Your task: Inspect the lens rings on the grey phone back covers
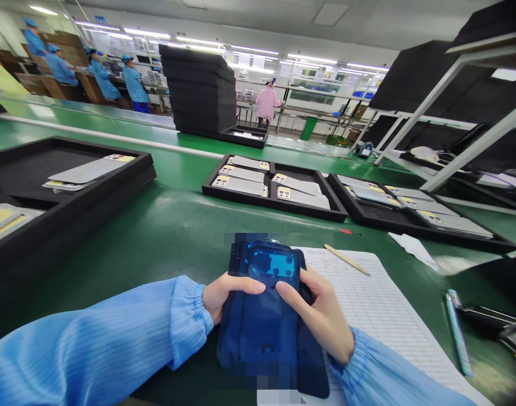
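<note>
In both hands I hold a stack of dark blue phone back panels [264, 324], each with a camera cutout area near the top. My left hand [232, 290] grips the left edge, its thumb lying across the top panel. From the other side my right hand [321, 307] is closed on the right edge, with its thumb on the top panel below the camera area. Fingers under the stack are hidden. One panel [312, 366] sticks out at the lower right. Beneath and to the right lies a lined paper sheet [380, 307]. Parts of the stack's ends are pixelated.
Black foam trays holding silvery panels stand at the left [126, 189], middle [241, 197] and right [486, 241]. A thin yellowish stick [346, 259] lies on the paper; a pen [457, 332] is to its right. Behind rises a black tray stack [194, 93]. Several people work in the background.
</note>
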Demonstrator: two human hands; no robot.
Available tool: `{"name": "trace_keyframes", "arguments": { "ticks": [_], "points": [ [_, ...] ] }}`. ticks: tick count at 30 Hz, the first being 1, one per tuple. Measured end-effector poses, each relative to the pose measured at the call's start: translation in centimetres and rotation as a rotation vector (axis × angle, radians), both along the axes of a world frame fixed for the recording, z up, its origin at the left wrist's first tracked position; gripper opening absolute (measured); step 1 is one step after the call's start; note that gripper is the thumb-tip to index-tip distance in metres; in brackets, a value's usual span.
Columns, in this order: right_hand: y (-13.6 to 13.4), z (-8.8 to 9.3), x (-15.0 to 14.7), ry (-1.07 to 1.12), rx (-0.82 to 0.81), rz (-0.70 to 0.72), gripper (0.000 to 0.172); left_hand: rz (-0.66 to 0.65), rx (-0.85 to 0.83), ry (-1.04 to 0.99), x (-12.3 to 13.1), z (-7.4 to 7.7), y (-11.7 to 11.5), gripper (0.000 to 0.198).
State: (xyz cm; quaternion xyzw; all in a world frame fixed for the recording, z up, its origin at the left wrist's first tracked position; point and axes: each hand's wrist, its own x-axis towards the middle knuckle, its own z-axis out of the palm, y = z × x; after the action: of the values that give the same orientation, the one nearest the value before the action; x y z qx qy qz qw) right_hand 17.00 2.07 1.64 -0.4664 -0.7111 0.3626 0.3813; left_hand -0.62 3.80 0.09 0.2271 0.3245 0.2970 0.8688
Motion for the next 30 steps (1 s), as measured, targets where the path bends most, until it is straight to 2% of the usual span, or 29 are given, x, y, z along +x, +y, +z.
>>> {"name": "trace_keyframes", "arguments": {
  "ticks": [13,30],
  "points": [
    [0.09,-0.06,-0.18,0.019,0.015,-0.01,0.013,-0.02,0.079,-0.017,0.03,-0.14,-0.14,0.03],
    [0.05,-0.06,-0.2,0.009,0.017,-0.01,0.019,-0.004,0.061,-0.018,0.02,0.1,-0.21,0.031]
  ]
}}
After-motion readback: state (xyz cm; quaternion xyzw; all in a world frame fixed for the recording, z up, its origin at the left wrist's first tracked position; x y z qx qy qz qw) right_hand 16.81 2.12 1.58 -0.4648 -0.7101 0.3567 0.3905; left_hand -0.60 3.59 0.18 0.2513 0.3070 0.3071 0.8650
